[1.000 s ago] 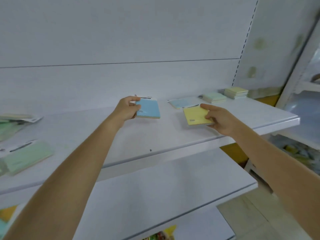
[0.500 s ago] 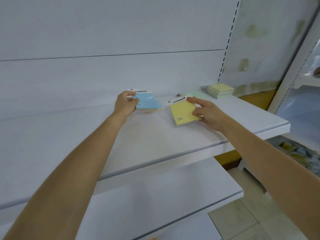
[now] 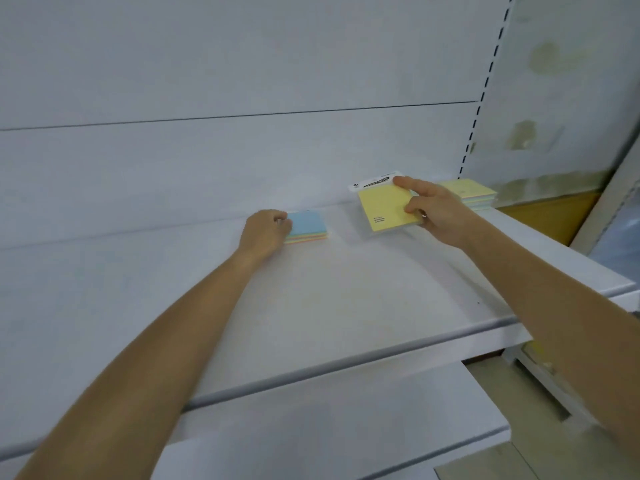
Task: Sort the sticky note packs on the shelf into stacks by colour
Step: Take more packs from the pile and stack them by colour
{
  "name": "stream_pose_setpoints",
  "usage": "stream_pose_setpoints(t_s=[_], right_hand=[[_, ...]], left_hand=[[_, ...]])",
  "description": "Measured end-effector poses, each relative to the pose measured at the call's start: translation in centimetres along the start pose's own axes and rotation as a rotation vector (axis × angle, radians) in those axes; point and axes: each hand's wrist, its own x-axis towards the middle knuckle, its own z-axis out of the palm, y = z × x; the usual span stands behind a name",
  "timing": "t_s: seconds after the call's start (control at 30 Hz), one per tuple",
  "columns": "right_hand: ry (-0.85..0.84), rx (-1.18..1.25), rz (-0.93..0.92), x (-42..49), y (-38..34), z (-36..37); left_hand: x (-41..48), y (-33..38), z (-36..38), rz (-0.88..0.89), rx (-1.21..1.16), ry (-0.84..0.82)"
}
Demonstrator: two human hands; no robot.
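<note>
Gripping yellow pack ("STICKY NOTE"), right hand; blue pack, left hand.

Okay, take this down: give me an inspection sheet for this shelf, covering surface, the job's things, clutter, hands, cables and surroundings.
Surface: white shelf, bare in the middle; a small dark speck near its right front.
Job's things: blue-topped stack at the back, with other colours showing at its edge; yellow pack with a white header card, held tilted; yellow-topped stack at the far right.
Clutter: nothing seen.
Hands: left hand has fingers curled against the blue-topped stack's left edge, grip unclear; right hand pinches the yellow pack.
Cables: nothing seen.
Surroundings: white back panel, slotted upright, stained wall, lower shelf.
</note>
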Motion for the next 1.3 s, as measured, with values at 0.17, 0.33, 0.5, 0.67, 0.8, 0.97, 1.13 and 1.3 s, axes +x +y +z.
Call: stream_pose_setpoints(t_s=[0.17,0.33,0.5,0.67,0.8,0.97,1.13,1.3], right_hand=[[-0.014,0.047,-0.027,1.9,-0.3,-2.1],[0.030,0.088,-0.075,3.1,-1.1,-6.1],[0.206,0.091,-0.093,4.8,-1.6,-12.2],[0.280,-0.116,-0.123,6.5,-0.8,-15.5],[0.233,-0.303,-0.139,7.7,-0.6,-16.2],[0.218,-0.513,-0.131,8.7,0.6,-16.1],[0.280,-0.553,-0.097,8.8,2.0,-15.4],[0.295,-0.462,-0.101,8.8,3.2,-14.9]], left_hand=[[-0.1,0.6,0.4,0.022,0.099,0.026],[0.6,0.7,0.6,-0.051,0.167,0.085],[1.5,5.2,2.4,0.092,0.217,0.197],[1.7,12.4,7.6,0.291,0.158,0.063],[1.7,15.8,11.5,0.304,0.201,-0.002],[1.4,15.9,13.8,0.223,0.272,0.029],[1.4,15.3,13.8,0.188,0.213,0.021],[1.4,14.7,13.7,0.118,0.122,0.044]])
